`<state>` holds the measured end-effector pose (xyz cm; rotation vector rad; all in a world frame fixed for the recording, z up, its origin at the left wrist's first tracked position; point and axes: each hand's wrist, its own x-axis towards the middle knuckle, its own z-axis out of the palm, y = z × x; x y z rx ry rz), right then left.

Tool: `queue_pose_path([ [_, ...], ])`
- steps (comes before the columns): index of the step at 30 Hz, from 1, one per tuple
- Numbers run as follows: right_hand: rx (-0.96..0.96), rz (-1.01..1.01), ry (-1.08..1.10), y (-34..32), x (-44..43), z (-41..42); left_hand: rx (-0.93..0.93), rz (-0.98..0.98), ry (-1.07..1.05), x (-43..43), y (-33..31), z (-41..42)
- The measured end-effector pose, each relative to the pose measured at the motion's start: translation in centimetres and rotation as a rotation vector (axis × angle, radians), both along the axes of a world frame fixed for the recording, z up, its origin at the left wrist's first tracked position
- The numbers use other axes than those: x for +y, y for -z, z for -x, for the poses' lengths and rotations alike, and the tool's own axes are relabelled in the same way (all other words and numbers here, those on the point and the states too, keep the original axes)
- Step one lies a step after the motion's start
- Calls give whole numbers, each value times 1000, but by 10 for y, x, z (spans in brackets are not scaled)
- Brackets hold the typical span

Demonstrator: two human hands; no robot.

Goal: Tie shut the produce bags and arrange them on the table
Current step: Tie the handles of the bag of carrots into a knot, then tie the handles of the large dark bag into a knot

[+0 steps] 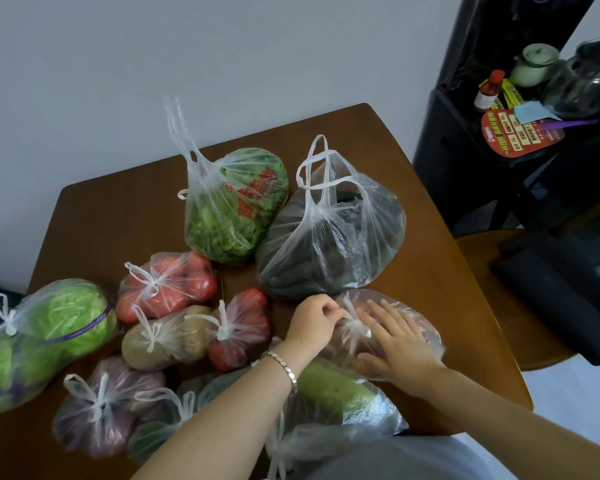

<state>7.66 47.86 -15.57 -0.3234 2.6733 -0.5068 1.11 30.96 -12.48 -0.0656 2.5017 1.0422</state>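
Clear plastic bags of vegetables (167,282) are crowding the brown wooden counter (118,216). Near its front right edge, a clear plastic bag of reddish produce (421,327) is lying under the right hand (395,344), whose fingers (383,315) are spreading flat, while the left hand (314,318) is pinching its white knot (356,328).

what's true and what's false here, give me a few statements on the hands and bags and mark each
1. The left hand pinches the knot of the clear bag. True.
2. The right hand holds a bag up off the table by its handles. False: it lies flat, fingers straight, on the clear bag.
3. The potato bag is knotted shut. True.
4. The bracelet is on the right wrist. False: it is on the left wrist.
5. The cabbage bag lies at the table's right edge. False: it lies at the left edge.
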Motion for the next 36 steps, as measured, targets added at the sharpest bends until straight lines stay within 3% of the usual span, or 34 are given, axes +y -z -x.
queue_pose_path([
  [3, -20, -202, 38, 15, -2, 4, 72, 50, 10, -1, -1, 1],
  [7, -44, -275, 47, 22, -3, 12, 126, 32, 34, 0, -8, 3],
  [10, -124, -230, 13, 16, 0, 21, 185, 13, 25, 0, -18, 7],
  [13, -286, 9, 116, -11, 10, 46, 358, 36, -63, -5, -33, 22],
  [15, -185, 183, 239, -35, 19, 69, 452, 47, -136, -10, -45, 38],
  [19, 275, 410, 366, -82, 14, 129, 472, 66, -214, -14, -66, 79],
  [22, 525, 301, 337, -110, -4, 175, 336, -8, -195, -5, -79, 107],
  [25, 558, 258, 228, -120, -18, 200, 133, -230, -190, 9, -88, 125],
  [28, 473, 353, 206, -122, -12, 201, 87, -228, -209, 15, -93, 129],
  [30, 368, 490, 308, -127, -2, 195, 171, -195, -247, 13, -97, 129],
  [32, 345, 529, 423, -130, 6, 189, 368, -126, -288, 10, -105, 128],
  [36, 418, 384, 565, -141, 26, 183, 633, 26, -378, 1, -126, 135],
])
